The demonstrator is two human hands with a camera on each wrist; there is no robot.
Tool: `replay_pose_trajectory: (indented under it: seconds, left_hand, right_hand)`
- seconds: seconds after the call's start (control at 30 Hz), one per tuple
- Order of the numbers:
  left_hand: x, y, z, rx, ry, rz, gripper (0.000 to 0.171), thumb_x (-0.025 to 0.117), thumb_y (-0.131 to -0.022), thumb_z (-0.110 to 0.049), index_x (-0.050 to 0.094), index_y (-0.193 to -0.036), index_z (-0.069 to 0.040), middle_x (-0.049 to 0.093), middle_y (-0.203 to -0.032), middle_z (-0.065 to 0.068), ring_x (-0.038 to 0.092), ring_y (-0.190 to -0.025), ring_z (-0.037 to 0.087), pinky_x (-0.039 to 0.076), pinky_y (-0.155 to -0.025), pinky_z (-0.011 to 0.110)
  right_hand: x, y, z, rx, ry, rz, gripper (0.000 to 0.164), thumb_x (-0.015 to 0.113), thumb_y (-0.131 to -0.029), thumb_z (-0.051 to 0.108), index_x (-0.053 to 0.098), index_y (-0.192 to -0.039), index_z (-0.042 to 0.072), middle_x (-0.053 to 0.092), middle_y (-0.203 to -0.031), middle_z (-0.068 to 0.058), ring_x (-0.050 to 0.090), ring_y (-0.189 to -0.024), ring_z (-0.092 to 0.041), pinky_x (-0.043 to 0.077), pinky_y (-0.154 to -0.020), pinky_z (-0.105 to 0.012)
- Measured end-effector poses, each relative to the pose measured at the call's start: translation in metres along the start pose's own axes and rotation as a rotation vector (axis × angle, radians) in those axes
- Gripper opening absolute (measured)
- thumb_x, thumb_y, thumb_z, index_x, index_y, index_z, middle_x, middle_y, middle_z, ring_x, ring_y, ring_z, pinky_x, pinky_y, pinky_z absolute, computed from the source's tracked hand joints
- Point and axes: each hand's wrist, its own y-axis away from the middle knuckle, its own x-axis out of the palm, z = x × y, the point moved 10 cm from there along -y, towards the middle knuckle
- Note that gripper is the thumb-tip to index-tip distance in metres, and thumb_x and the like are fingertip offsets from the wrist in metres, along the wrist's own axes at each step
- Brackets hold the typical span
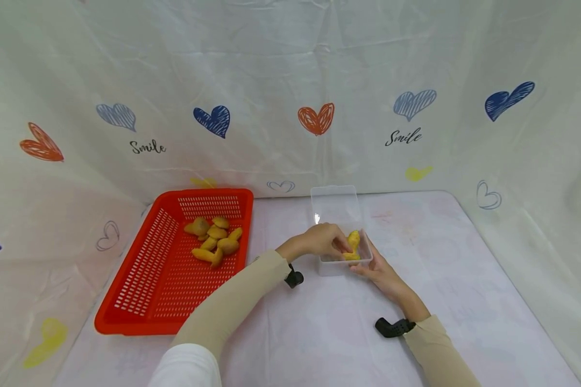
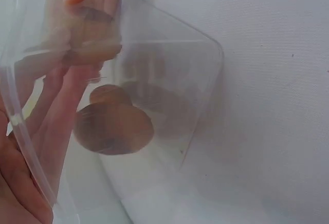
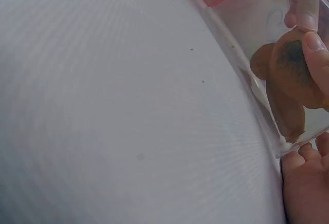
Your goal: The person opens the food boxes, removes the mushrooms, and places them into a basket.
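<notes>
A small clear plastic box (image 1: 346, 266) sits on the table, its hinged lid (image 1: 336, 204) standing up at the back. Inside are yellow mushrooms (image 1: 353, 238); through the plastic in the left wrist view a brownish mushroom (image 2: 115, 126) shows. My left hand (image 1: 323, 240) reaches over the box's left side and pinches one mushroom (image 3: 293, 75), which has a dark patch in the right wrist view. With thumb at the front and fingers along the right side, my right hand (image 1: 383, 275) holds the box. Its fingertips are partly hidden behind the wall.
To the left stands a red slotted basket (image 1: 174, 274) with several yellow-brown mushrooms (image 1: 217, 232) heaped toward its back right. A white cloth (image 1: 300, 333) covers the table. Behind it hangs a white curtain (image 1: 271, 70) printed with hearts.
</notes>
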Motion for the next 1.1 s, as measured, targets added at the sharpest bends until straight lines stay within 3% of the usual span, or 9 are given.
replay_pose_trajectory:
  seconds: [0.17,0.33,0.47,0.57,0.73,1.1]
  left_hand:
    - [-0.004,0.002,-0.001,0.029,0.155,-0.007,0.023,0.081,-0.084,-0.011,0.077,-0.106,-0.005,0.075,-0.097,-0.002,0.065,-0.084,0.001,0.051,-0.079,0.015]
    - [-0.007,0.003,-0.002,0.064,0.242,-0.017,0.024,0.079,-0.086,-0.009,0.076,-0.109,-0.003,0.074,-0.103,0.002,0.065,-0.087,0.003,0.054,-0.080,0.018]
    - [-0.011,0.005,-0.003,0.083,0.297,-0.025,0.025,0.078,-0.086,-0.007,0.075,-0.111,0.000,0.074,-0.107,0.006,0.066,-0.089,0.005,0.055,-0.082,0.020]
    - [-0.015,0.007,-0.006,0.091,0.331,-0.030,0.027,0.077,-0.087,-0.005,0.074,-0.113,0.000,0.074,-0.109,0.007,0.067,-0.088,0.008,0.055,-0.081,0.022]
    - [-0.023,0.012,-0.011,0.102,0.371,-0.046,0.027,0.077,-0.087,-0.004,0.074,-0.113,0.001,0.073,-0.110,0.008,0.068,-0.090,0.010,0.055,-0.083,0.023]
    - [-0.046,0.035,-0.018,0.095,0.452,-0.092,0.030,0.077,-0.086,-0.004,0.073,-0.115,0.002,0.073,-0.111,0.009,0.071,-0.089,0.014,0.058,-0.081,0.029]
  right_hand:
    - [0.000,0.001,0.000,-0.007,0.000,0.009,0.096,0.062,-0.098,0.002,-0.007,-0.161,0.022,-0.015,-0.165,-0.006,-0.009,-0.149,-0.035,0.037,-0.102,-0.013]
    - [0.002,0.002,0.000,0.006,-0.007,0.003,0.097,0.064,-0.097,0.004,-0.006,-0.161,0.025,-0.013,-0.166,-0.005,-0.004,-0.150,-0.033,0.038,-0.103,-0.016]
    - [0.000,0.002,-0.001,0.027,0.029,-0.016,0.097,0.065,-0.097,0.008,-0.005,-0.161,0.029,-0.011,-0.166,-0.005,-0.009,-0.150,-0.029,0.024,-0.117,-0.040]
    - [-0.001,0.003,-0.001,0.033,0.048,-0.027,0.097,0.065,-0.097,0.009,-0.004,-0.160,0.032,-0.012,-0.166,-0.006,-0.012,-0.149,-0.029,0.010,-0.116,-0.061]
    - [-0.001,0.002,-0.002,0.039,0.046,-0.031,0.097,0.066,-0.097,0.009,-0.004,-0.160,0.033,-0.013,-0.165,-0.005,-0.010,-0.150,-0.032,0.010,-0.116,-0.062]
    - [-0.002,0.001,0.000,0.030,0.057,-0.038,0.096,0.065,-0.097,0.005,-0.004,-0.161,0.024,-0.011,-0.166,-0.002,-0.013,-0.149,-0.031,0.005,-0.115,-0.062]
